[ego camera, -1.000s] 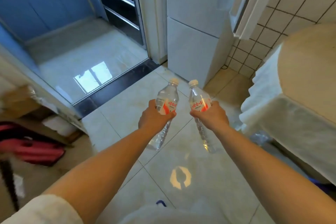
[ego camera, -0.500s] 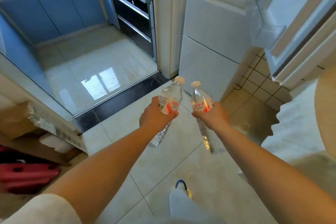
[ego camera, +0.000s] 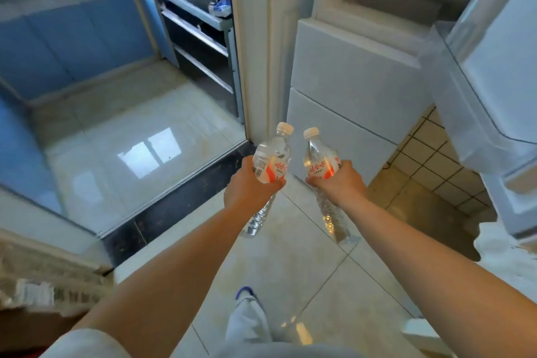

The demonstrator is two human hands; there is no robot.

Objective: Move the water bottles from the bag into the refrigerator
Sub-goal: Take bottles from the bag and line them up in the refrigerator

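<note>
Both clear water bottles, the left bottle (ego camera: 271,160) and the right bottle (ego camera: 319,161), have white caps and white labels with red script and an orange-red patch. The far-left kitchen cabinets (ego camera: 72,38) are blue, the refrigerator (ego camera: 348,81) white. The floor (ego camera: 305,270) is pale cream tile, crossed by a black threshold strip (ego camera: 174,206), and the right wall tiles (ego camera: 430,160) are white with dark grout.
</note>
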